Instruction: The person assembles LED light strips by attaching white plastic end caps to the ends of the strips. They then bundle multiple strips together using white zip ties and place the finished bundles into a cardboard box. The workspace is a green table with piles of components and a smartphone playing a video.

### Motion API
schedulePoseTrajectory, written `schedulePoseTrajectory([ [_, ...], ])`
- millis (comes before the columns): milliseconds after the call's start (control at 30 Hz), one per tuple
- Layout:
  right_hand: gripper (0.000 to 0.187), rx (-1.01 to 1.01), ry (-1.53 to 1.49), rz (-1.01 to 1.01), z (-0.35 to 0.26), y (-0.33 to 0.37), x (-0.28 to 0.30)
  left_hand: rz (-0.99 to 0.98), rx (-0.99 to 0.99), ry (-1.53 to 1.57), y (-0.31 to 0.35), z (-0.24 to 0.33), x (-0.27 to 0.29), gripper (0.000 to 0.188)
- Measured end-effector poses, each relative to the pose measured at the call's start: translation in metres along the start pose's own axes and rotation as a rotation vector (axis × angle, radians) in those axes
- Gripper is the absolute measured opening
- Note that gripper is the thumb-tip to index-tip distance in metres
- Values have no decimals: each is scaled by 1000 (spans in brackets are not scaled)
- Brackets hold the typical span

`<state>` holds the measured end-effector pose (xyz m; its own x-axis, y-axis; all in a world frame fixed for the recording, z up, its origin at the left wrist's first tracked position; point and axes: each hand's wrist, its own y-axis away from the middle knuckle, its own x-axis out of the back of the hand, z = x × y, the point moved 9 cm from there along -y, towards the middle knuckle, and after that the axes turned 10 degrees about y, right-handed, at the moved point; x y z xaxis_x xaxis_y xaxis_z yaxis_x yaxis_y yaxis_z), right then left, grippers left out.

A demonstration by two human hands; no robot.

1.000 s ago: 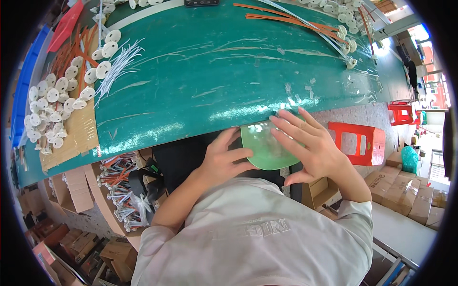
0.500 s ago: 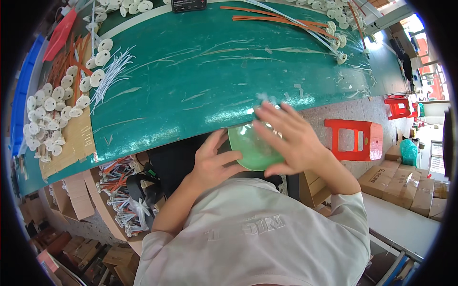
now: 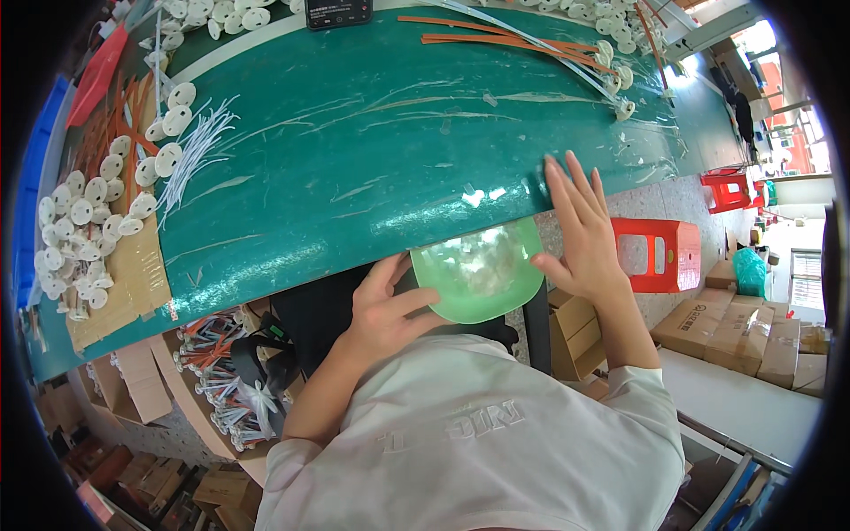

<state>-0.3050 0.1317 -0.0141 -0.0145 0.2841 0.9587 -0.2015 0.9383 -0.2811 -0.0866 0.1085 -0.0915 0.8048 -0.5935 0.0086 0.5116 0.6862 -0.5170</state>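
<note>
A light green plastic bowl [image 3: 478, 305] is pressed up against the near edge of the green-topped table [image 3: 354, 159]. Small clear, shiny bits [image 3: 482, 265] lie inside it. My left hand [image 3: 390, 305] grips the bowl's left rim, thumb and fingers around it. To the right of the bowl, my right hand [image 3: 580, 226] is open, its fingers stretched over the table edge and its thumb by the bowl's right rim. A few clear scraps [image 3: 474, 196] remain on the tabletop just beyond the bowl.
White disc-ended parts [image 3: 84, 212] pile up at the left on cardboard, beside a bundle of white strips [image 3: 199, 146]. Orange strips [image 3: 496, 40] and a phone [image 3: 338, 12] lie at the far side. A red stool [image 3: 657, 255] stands right; a filled carton [image 3: 221, 372] sits below left.
My right hand has moved off from above the bowl to its right side, uncovering the bits inside. Fewer clear scraps lie at the table edge.
</note>
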Motion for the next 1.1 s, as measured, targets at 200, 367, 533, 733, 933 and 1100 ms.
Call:
schedulePoseTrajectory([
  [200,90,330,-129,-19,-48,13,6,9,-12,23,-3,0,1,33],
  [367,84,27,70,187,-11,3,19,25,2,13,1,-1,2,31],
  [533,82,49,-18,85,-10,18,7,30,4,36,-5,2,3,31],
  [733,76,134,-141,157,-32,-9,20,6,3,35,-9,2,-3,31],
  [933,78,261,-173,47,-43,-21,10,-6,12,21,-8,2,-3,29],
  [1100,79,214,30,-55,-50,-47,1,-28,11,18,-4,-2,-3,32],
])
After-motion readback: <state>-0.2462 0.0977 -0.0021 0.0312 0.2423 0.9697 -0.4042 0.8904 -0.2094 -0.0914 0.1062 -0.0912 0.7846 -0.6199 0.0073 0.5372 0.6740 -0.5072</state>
